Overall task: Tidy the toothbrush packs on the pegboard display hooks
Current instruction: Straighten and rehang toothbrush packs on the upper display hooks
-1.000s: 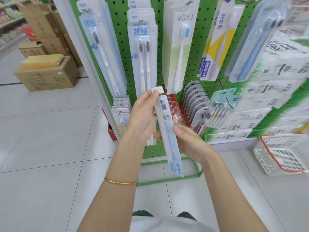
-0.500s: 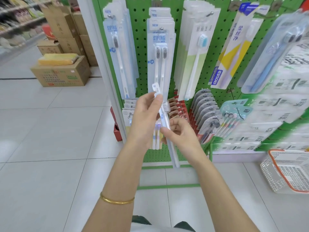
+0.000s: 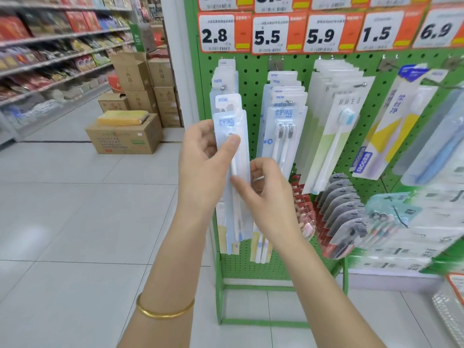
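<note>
A gold bangle is worn on the left wrist. A toothbrush pack is held upright before the pegboard's left edge, clamped by the left hand near its top, thumb across the front, and pinched lower by the right hand. Behind it, packs hang on the leftmost hook. Price tags are mounted along the top.

Your left hand grips a toothbrush pack upright before the green pegboard; your right hand pinches it lower down, beside hanging twin-brush packs.
</note>
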The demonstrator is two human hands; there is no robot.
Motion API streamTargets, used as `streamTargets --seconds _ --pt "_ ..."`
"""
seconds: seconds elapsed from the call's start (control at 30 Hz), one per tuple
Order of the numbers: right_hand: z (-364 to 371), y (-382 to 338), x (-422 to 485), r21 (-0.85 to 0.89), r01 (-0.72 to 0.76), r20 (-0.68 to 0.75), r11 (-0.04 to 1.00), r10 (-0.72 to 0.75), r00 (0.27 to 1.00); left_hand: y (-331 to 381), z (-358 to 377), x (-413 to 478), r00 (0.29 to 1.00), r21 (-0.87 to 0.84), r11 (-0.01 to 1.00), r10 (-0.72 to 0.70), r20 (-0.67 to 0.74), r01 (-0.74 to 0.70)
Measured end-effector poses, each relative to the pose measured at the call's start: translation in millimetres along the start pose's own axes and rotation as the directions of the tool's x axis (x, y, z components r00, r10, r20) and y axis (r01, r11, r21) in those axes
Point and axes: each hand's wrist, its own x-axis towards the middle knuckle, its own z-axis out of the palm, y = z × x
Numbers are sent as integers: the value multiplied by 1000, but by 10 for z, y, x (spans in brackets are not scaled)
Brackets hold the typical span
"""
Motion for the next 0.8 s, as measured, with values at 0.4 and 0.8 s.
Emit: streamTargets --seconds 0.4,0.8 --pt "95 -208 400 -80 13 -18 997 -15 1000 -13 -114 455 1000 6 1000 11 26 -11" --pt "-28 -508 807 -373 198 -251 906 -304 919 -156 -116 709 999 163 986 42 24 -45"
